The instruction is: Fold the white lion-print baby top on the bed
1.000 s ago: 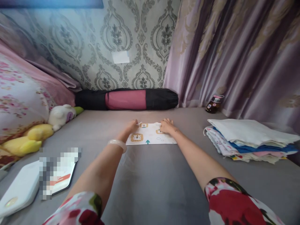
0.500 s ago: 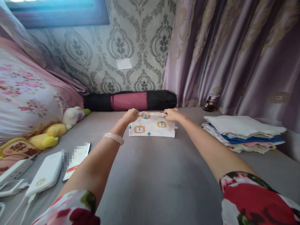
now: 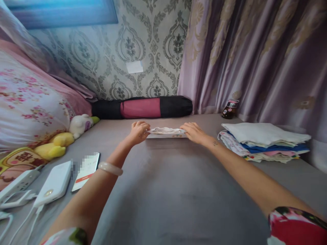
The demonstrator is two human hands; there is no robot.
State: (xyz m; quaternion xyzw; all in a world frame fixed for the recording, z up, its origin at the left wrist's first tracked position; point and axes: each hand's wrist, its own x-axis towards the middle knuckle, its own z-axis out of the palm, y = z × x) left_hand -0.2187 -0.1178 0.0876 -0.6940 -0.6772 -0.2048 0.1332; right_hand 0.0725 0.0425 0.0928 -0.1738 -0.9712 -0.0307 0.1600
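A small white piece of cloth clothing with a lion-face print is stretched level above the grey bed sheet. Its gathered upper edge faces me, and most of the printed side is tipped out of sight. My left hand, below a pale bangle, pinches the cloth's left end. At the right end, the fingers of my right hand are closed on the same edge. Whether the cloth touches the sheet, I cannot tell.
To the right lies a stack of folded clothes, with a dark bottle behind it. A black and pink roll lies along the wall. On the left are a phone, a white power bank, a power strip and plush toys.
The cloth has swung from hanging with its printed front showing to a nearly edge-on, flatter position. Both hands still grip its ends and have moved slightly apart.
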